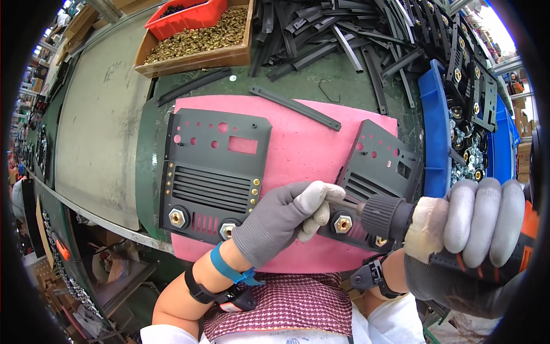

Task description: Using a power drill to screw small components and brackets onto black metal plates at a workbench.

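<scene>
My right hand (478, 223), in a grey glove, grips a power drill (385, 217) with a dark ribbed chuck and an orange-and-black body. Pointing left, its thin bit (345, 202) reaches the fingertips of my gloved left hand (278, 221). Those fingers pinch the bit's end; whether a small screw is there too is hidden. Beneath the tool lies a dark metal panel (375, 157) with brass-centred terminals, partly covered by my hands. A similar panel (200, 146) lies flat to the left, with small brass nuts along its sides and two large terminals at its near edge.
Both panels rest on a pink foam mat (298, 157). Behind it are a loose black strip (295, 107), a heap of dark metal strips (321, 49), and a cardboard box (195, 70) of brass parts with a red tray (192, 17). A blue bin (435, 126) of hardware stands right.
</scene>
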Available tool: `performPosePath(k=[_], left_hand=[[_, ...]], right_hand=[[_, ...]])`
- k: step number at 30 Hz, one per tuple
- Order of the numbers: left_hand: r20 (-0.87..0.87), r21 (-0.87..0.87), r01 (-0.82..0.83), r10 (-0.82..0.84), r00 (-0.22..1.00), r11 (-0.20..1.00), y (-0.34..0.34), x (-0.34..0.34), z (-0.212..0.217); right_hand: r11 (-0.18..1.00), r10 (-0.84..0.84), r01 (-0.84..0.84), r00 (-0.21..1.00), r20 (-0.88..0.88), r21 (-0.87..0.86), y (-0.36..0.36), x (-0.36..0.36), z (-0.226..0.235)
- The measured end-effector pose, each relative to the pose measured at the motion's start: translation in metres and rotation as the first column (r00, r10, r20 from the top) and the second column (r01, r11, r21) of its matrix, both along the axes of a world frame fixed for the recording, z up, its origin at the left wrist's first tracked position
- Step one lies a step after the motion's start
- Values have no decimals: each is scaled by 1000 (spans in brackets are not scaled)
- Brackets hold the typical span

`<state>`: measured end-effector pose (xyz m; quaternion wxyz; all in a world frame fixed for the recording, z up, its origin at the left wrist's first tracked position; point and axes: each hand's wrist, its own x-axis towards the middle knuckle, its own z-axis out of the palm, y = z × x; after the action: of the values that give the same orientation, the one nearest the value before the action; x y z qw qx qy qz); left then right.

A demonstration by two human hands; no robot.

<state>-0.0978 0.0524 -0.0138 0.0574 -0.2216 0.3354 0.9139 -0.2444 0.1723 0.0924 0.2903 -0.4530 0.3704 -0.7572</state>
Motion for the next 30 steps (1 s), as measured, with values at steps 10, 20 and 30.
performPosePath(k=[10, 20, 30], left_hand=[[163, -683, 123, -14, 987, 720, 34, -16, -9], [167, -643, 115, -8, 986, 757, 31, -20, -8], [148, -724, 65, 62, 987, 687, 37, -17, -13]], right_hand=[[951, -238, 260, 961, -141, 170, 8, -4, -19], [950, -311, 312, 950, -41, 27, -1, -10, -37], [974, -203, 211, 975, -95, 82, -14, -15, -39]])
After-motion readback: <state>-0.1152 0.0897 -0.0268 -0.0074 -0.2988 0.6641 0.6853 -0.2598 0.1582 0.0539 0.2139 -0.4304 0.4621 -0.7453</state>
